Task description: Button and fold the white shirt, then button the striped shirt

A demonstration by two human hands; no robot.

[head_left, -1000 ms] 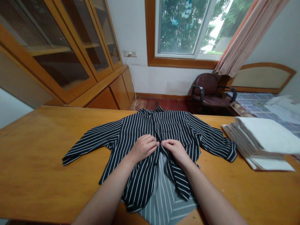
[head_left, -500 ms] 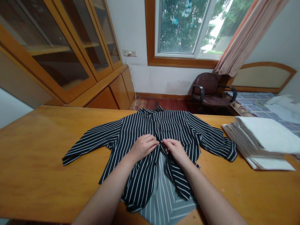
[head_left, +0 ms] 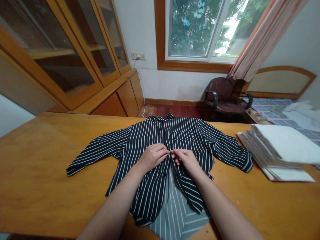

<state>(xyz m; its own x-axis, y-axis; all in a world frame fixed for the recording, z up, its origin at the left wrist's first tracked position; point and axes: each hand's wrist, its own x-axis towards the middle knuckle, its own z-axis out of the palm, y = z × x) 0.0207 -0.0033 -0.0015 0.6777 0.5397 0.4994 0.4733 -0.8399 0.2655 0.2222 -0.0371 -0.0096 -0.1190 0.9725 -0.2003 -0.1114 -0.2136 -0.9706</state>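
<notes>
A black shirt with white stripes (head_left: 145,136) lies spread on the wooden table, collar at the far side and sleeves out to both sides. Its front is joined above my hands and parts below them, where the grey striped inside of the back shows. My left hand (head_left: 155,156) pinches the front edge at mid-placket, fingers closed on the cloth. Right beside it, my right hand (head_left: 183,158) has thumb and forefinger pinched at the opposite edge, its other fingers curled. Any button between the fingertips is too small to make out.
On the table (head_left: 37,166), a stack of folded white sheets (head_left: 287,143) stands right of the shirt, near its cuff. Beyond the far edge are a brown armchair (head_left: 221,93), a bed (head_left: 280,106) and a glass-fronted cabinet (head_left: 82,56).
My right hand's fingers have shifted slightly against the placket, and the right front edge has settled a little. My left hand and the rest of the shirt stay put.
</notes>
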